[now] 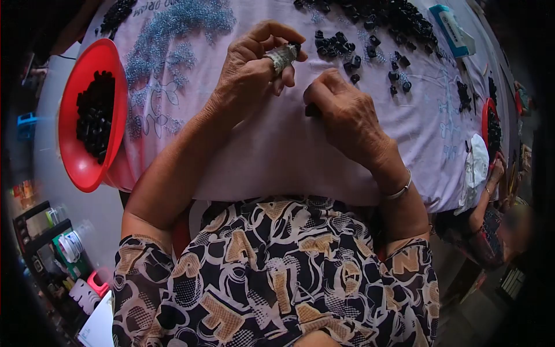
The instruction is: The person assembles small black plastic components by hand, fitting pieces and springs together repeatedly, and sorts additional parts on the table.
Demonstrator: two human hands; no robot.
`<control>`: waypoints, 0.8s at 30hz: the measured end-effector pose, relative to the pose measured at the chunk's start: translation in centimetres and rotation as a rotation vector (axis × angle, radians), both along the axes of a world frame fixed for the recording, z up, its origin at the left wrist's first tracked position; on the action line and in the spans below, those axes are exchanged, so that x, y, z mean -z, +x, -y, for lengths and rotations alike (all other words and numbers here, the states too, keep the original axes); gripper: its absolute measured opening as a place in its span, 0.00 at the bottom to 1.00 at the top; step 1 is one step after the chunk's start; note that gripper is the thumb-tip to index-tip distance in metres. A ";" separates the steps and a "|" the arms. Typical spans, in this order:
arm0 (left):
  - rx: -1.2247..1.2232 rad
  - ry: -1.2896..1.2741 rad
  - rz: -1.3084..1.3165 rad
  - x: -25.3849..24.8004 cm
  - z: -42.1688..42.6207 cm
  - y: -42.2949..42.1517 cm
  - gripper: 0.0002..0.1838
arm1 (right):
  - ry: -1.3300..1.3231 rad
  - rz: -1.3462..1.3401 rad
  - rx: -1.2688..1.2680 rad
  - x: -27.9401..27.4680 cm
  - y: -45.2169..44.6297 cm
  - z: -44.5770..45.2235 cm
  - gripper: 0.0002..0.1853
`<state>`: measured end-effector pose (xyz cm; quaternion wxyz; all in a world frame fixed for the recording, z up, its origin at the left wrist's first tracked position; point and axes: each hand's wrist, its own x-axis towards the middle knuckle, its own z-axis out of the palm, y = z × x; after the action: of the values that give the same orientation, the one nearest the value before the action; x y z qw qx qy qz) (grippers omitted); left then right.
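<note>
My left hand (pixel 254 65) is raised over the pink cloth (pixel 260 156), its thumb wrapped in pale tape (pixel 283 58). Thumb and forefinger pinch a small black piece at their tips. To its right, my right hand (pixel 346 113) is closed, with a black piece (pixel 313 110) showing under its curled fingers. Small metal springs (pixel 167 40) lie heaped beyond my left forearm. Loose black pieces (pixel 335 45) and a larger black pile (pixel 399 20) lie beyond my right hand.
A red bowl (pixel 120 115) of black parts stands at the left edge. A blue and white box (pixel 451 32) lies at the back right. Near the right edge are a white plastic bag (pixel 475 168), another red bowl (pixel 485 118) and another person's arm (pixel 483 199).
</note>
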<state>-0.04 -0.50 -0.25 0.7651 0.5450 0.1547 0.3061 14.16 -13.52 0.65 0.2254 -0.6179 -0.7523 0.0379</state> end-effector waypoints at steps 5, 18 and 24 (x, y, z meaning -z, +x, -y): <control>0.119 0.026 -0.017 0.0 0.0 -0.1 0.12 | 0.040 -0.522 0.016 -0.4 1.6 -0.1 0.13; 0.292 -0.028 -0.066 -0.6 0.5 -0.1 0.12 | 0.075 -1.261 -0.102 0.4 2.5 -0.3 0.10; 0.322 0.005 -0.011 -0.1 0.7 0.0 0.13 | 0.001 -1.242 -0.061 0.1 1.7 -0.4 0.16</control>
<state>-0.08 -1.18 -0.16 0.8020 0.5664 0.0686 0.1767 15.85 -13.07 0.59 0.6201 -0.4586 -0.4980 0.3963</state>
